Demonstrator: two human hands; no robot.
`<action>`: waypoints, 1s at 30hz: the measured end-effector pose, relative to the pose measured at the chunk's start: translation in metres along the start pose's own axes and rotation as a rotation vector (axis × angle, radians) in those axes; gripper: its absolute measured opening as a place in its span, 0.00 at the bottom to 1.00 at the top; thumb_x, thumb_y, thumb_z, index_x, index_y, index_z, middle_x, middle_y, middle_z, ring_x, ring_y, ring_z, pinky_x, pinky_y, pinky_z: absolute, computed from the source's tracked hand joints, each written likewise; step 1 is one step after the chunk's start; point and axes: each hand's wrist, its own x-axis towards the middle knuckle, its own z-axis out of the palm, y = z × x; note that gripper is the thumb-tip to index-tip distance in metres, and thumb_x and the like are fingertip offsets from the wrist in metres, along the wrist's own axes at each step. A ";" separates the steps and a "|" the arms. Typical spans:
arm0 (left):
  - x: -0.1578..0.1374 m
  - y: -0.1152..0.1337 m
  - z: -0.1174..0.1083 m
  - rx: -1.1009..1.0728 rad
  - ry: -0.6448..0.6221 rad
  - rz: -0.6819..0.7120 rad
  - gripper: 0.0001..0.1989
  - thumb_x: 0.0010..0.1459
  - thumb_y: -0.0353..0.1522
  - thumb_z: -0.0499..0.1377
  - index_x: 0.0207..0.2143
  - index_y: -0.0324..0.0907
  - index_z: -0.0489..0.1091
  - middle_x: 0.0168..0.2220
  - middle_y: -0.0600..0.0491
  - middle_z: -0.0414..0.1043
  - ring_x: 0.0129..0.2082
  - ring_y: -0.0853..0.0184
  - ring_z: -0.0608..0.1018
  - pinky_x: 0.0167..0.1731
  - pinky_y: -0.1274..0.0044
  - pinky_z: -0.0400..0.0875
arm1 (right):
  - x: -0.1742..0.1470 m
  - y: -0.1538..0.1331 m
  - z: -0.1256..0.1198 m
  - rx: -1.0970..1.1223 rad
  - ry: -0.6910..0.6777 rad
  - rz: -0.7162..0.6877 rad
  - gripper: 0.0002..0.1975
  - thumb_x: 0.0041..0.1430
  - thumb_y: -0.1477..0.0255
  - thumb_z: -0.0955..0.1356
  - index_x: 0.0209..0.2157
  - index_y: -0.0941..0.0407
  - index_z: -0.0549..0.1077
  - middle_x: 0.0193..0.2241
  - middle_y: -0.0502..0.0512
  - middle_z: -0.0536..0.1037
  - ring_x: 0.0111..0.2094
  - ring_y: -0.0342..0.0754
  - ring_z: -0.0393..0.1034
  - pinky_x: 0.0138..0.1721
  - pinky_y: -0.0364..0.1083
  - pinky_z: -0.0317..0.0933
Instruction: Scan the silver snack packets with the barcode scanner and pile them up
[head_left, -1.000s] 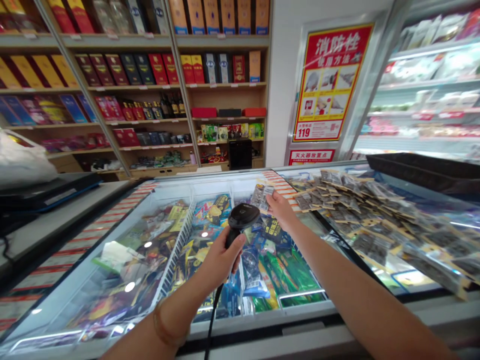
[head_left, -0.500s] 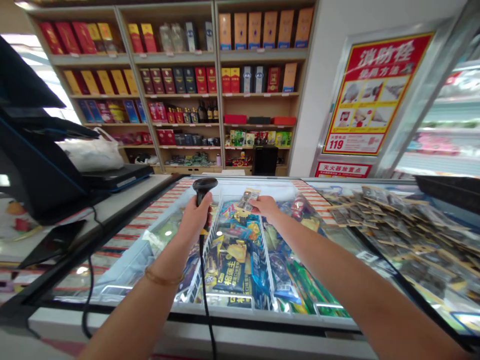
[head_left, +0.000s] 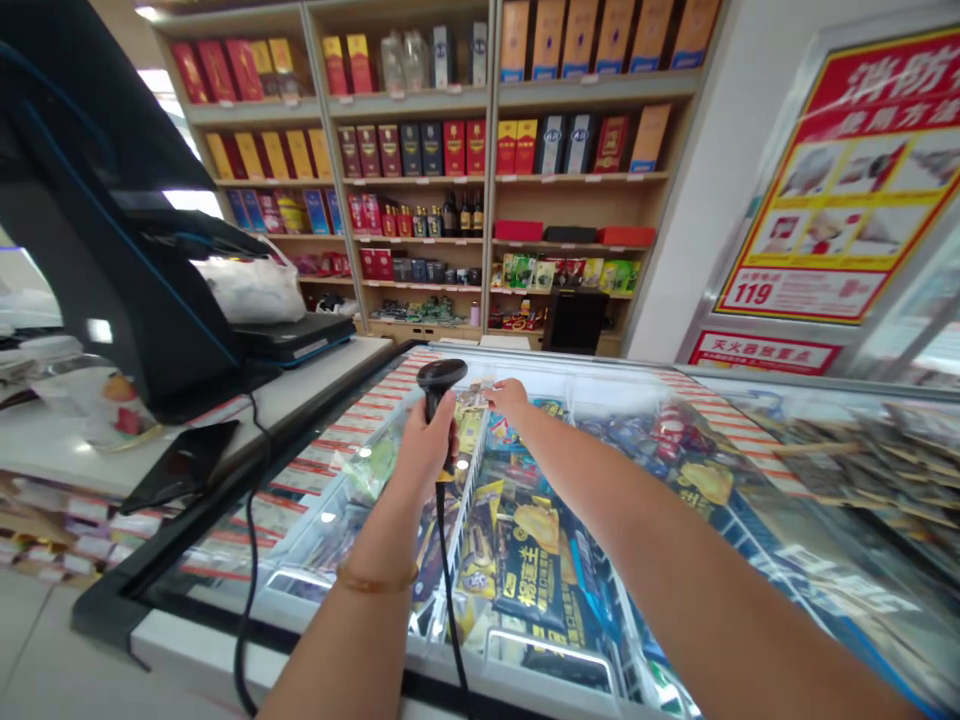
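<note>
My left hand (head_left: pixel 429 438) is wrapped round the handle of a black barcode scanner (head_left: pixel 442 374), held upright with its cable (head_left: pixel 450 600) hanging down. Just to the right of the scanner head, my right hand (head_left: pixel 509 396) pinches a small flat packet (head_left: pixel 472 396). The packet looks pale and dark and is partly blurred; its print cannot be read. Both hands are above the glass top of a chest freezer (head_left: pixel 600 385). Under the glass lie bagged frozen treats (head_left: pixel 529 570) in white wire baskets.
Many flat packets (head_left: pixel 862 450) are piled on the glass at the right. A black checkout terminal (head_left: pixel 112 230) stands on the left counter, with a plastic bag (head_left: pixel 251 288) behind it. Shelves of boxes (head_left: pixel 577 40) line the back wall.
My view has turned left, so the surroundings shift right. My right hand has brought the packet leftward, closer to the scanner head. The left hand keeps its grip on the scanner.
</note>
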 end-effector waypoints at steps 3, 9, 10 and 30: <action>-0.001 0.001 0.001 -0.002 -0.007 -0.010 0.26 0.51 0.54 0.66 0.36 0.45 0.62 0.21 0.63 0.64 0.13 0.75 0.65 0.13 0.81 0.59 | 0.003 0.000 -0.003 -0.063 0.033 0.105 0.10 0.50 0.71 0.78 0.29 0.56 0.74 0.23 0.54 0.79 0.26 0.53 0.79 0.29 0.49 0.73; -0.012 -0.005 0.012 -0.017 -0.044 -0.083 0.28 0.48 0.56 0.67 0.37 0.45 0.64 0.22 0.63 0.65 0.14 0.75 0.65 0.13 0.81 0.60 | -0.032 -0.004 -0.064 -0.110 0.064 0.064 0.04 0.53 0.76 0.74 0.28 0.56 0.75 0.31 0.56 0.83 0.38 0.55 0.81 0.43 0.52 0.75; -0.015 -0.008 0.017 -0.027 -0.053 -0.099 0.29 0.48 0.55 0.67 0.38 0.45 0.64 0.22 0.63 0.66 0.14 0.75 0.65 0.13 0.81 0.60 | -0.044 -0.002 -0.082 -0.109 0.074 0.051 0.04 0.54 0.77 0.73 0.29 0.56 0.76 0.33 0.56 0.83 0.40 0.53 0.81 0.45 0.51 0.74; -0.101 -0.026 0.192 0.020 -0.467 -0.168 0.27 0.49 0.56 0.66 0.32 0.45 0.61 0.20 0.61 0.65 0.13 0.74 0.65 0.13 0.80 0.60 | -0.317 0.054 -0.561 -1.199 0.464 0.448 0.17 0.53 0.55 0.73 0.26 0.53 0.72 0.24 0.58 0.79 0.32 0.59 0.78 0.33 0.49 0.63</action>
